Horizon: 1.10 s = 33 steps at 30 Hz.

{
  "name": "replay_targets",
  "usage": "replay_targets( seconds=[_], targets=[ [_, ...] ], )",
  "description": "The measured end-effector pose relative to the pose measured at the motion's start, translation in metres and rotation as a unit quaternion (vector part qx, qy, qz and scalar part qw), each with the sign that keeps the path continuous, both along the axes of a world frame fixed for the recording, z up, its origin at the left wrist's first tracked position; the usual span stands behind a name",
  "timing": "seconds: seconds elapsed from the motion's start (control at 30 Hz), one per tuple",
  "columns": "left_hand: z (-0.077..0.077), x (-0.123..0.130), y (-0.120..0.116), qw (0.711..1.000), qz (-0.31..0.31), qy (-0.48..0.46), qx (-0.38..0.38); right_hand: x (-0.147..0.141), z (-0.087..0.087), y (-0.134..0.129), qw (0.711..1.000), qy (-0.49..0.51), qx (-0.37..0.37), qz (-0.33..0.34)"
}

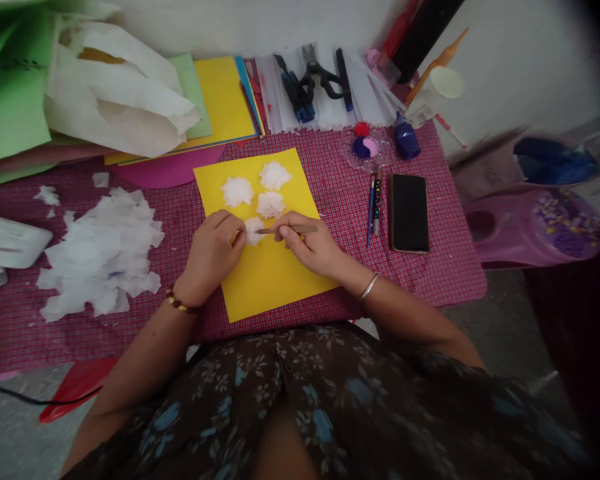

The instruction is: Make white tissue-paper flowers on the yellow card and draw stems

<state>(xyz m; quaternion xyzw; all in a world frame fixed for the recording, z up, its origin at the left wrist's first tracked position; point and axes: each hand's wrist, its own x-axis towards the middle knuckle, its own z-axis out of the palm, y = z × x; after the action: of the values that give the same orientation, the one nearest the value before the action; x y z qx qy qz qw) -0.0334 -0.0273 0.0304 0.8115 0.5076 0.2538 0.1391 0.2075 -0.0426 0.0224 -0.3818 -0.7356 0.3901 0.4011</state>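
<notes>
A yellow sheet (260,287) lies on the checked cloth, bearing several ruffled white paper tufts, such as the one at its upper left (237,191). My right hand (310,245) is closed around a thin brown stick (300,229), whose tip points left at the lowest tuft (253,231). Beside that tuft, on its left, my left hand (216,247) has its thumb and fingers pinched together at the tuft's edge; whatever is between them is too small to make out. To the left of the sheet is a pile of white paper pieces (105,253).
A phone (409,213), brushes (373,207) and a paint palette (366,148) are right of the sheet. Scissors (320,77) and a cutter (295,90) lie at the back. Coloured papers (225,100) and crumpled paper (115,87) fill the back left.
</notes>
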Motion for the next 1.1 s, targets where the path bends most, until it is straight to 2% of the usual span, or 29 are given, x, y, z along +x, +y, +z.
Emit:
replay_targets(
  seconds=[0.13, 0.27, 0.37, 0.47, 0.57, 0.67, 0.8, 0.87, 0.97, 1.03, 1.1],
  targets=[
    [0.001, -0.008, 0.003, 0.996, 0.06, -0.061, 0.017, -0.003, 0.017, -0.004, 0.994, -0.106, 0.02, 0.016],
    [0.001, -0.018, 0.009, 0.991, 0.103, -0.086, 0.013, -0.023, 0.054, 0.01, 0.954, -0.29, 0.011, 0.073],
    [0.006, -0.022, 0.009, 0.992, 0.081, -0.091, -0.013, -0.043, 0.076, 0.031, 0.923, -0.368, 0.011, 0.111],
    [0.01, -0.018, 0.005, 0.989, 0.018, -0.111, -0.097, -0.052, 0.08, 0.048, 0.92, -0.377, -0.005, 0.104],
    [0.009, -0.012, 0.004, 0.984, -0.02, -0.109, -0.143, -0.04, 0.073, 0.051, 0.957, -0.28, -0.026, 0.065],
    [0.006, -0.008, 0.008, 0.985, -0.044, -0.069, -0.153, -0.017, 0.057, 0.045, 0.995, -0.08, -0.054, 0.0],
    [0.017, -0.016, 0.001, 0.981, -0.07, -0.019, -0.182, 0.003, 0.029, 0.033, 0.984, 0.113, -0.122, -0.059],
    [0.028, -0.025, -0.021, 0.982, -0.068, 0.019, -0.174, 0.006, 0.014, 0.027, 0.967, 0.172, -0.169, -0.077],
    [0.04, -0.04, -0.07, 0.988, -0.032, 0.05, -0.141, 0.005, -0.005, 0.021, 0.936, 0.23, -0.248, -0.095],
    [0.042, -0.052, -0.102, 0.989, -0.018, 0.014, -0.148, 0.005, -0.012, 0.02, 0.923, 0.25, -0.279, -0.092],
    [0.038, -0.066, -0.127, 0.99, 0.055, -0.021, -0.131, 0.006, -0.016, 0.021, 0.917, 0.254, -0.297, -0.081]
  ],
)
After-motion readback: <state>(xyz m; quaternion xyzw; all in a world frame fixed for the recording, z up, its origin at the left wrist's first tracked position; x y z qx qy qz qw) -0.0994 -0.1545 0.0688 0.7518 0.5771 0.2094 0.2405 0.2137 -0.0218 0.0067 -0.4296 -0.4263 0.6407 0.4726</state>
